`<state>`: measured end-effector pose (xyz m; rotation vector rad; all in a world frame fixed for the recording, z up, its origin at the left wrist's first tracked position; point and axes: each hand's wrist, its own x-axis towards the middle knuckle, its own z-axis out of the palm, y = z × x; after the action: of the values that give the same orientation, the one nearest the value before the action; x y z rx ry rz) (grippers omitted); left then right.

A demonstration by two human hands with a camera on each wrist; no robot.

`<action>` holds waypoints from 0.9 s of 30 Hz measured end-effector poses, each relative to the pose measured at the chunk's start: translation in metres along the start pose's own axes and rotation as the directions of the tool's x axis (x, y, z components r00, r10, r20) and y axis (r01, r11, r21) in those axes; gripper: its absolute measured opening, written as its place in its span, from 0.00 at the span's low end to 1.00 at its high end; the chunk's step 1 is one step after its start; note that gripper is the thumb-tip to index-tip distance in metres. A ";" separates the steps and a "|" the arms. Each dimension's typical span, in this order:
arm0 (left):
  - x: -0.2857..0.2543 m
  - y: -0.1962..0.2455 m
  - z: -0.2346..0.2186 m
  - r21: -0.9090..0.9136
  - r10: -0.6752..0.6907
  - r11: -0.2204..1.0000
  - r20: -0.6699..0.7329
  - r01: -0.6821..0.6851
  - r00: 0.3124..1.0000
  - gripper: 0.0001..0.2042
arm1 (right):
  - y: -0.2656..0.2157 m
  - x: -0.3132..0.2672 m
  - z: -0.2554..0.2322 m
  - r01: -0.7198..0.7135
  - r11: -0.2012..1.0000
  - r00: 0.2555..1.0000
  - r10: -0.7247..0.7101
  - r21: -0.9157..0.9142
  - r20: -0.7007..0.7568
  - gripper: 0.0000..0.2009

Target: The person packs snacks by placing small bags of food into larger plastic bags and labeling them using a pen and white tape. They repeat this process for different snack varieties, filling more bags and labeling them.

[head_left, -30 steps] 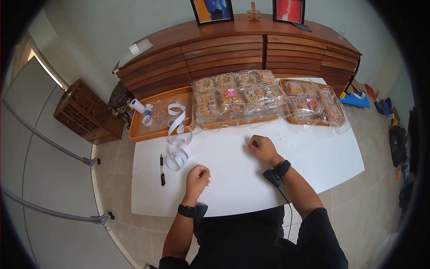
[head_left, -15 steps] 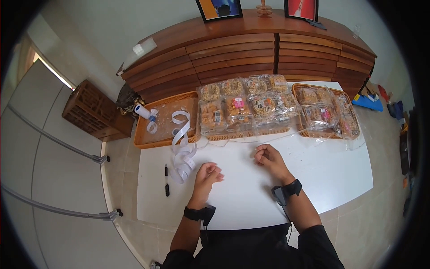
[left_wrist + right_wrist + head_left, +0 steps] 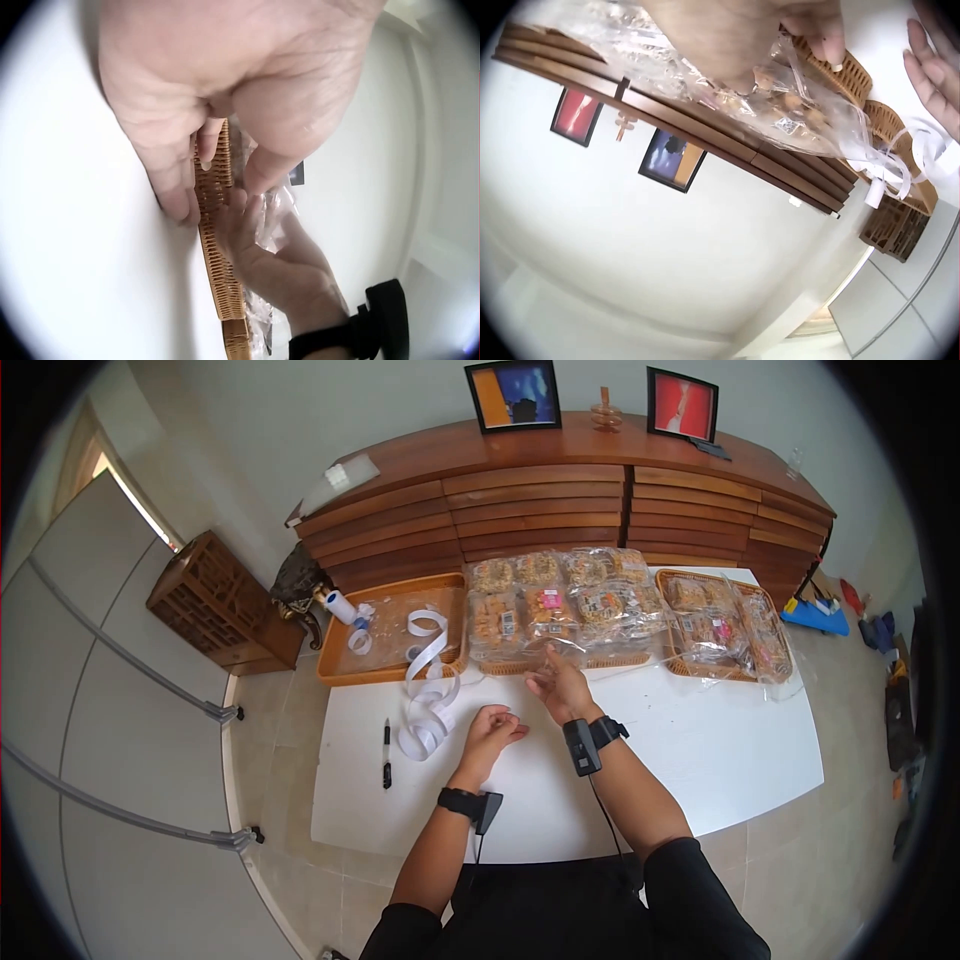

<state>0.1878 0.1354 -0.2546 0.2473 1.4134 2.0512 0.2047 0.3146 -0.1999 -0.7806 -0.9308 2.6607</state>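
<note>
In the head view my right hand [image 3: 560,690] reaches to the front rim of the middle wicker basket [image 3: 622,660], which is heaped with clear-wrapped snack packs [image 3: 600,603]. Its fingers are extended and overlap the loose plastic at the front of the packs. Seen from the right wrist, that hand partly covers the packs [image 3: 799,124]. My left hand [image 3: 488,742] hovers over the white table [image 3: 560,810], its fingers loosely bent with nothing between them. A coil of white ribbon [image 3: 428,732] lies to the left of it.
A pen [image 3: 387,755] lies on the table's left side. The left basket [image 3: 340,675] holds a white roll [image 3: 340,607] and ribbon. More wrapped packs fill the right basket [image 3: 690,670]. Behind stands a wooden sideboard [image 3: 540,500] with framed pictures.
My right hand has moved forward and inward to the middle basket, its fingers straightening. The left hand has shifted forward and to the right, its fingers loosening. The head view has shifted as well.
</note>
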 end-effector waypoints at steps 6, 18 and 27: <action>0.003 -0.001 -0.003 -0.017 -0.011 1.000 0.008 0.011 1.000 0.16 | 0.018 0.034 -0.022 0.045 0.981 0.995 -0.061 0.188 0.076 0.08; -0.002 0.007 -0.007 -0.112 -0.037 0.993 0.044 0.042 0.998 0.15 | 0.010 0.000 -0.049 -0.034 0.980 0.994 0.013 0.198 0.105 0.10; -0.012 0.053 -0.003 -0.494 -0.059 0.865 0.064 0.083 0.996 0.34 | 0.003 -0.065 -0.064 0.000 0.994 0.995 -0.010 0.105 0.103 0.06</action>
<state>0.1749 0.1138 -0.2058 0.0218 0.8061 2.2470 0.2944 0.3210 -0.2172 -0.6220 -0.8068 2.7426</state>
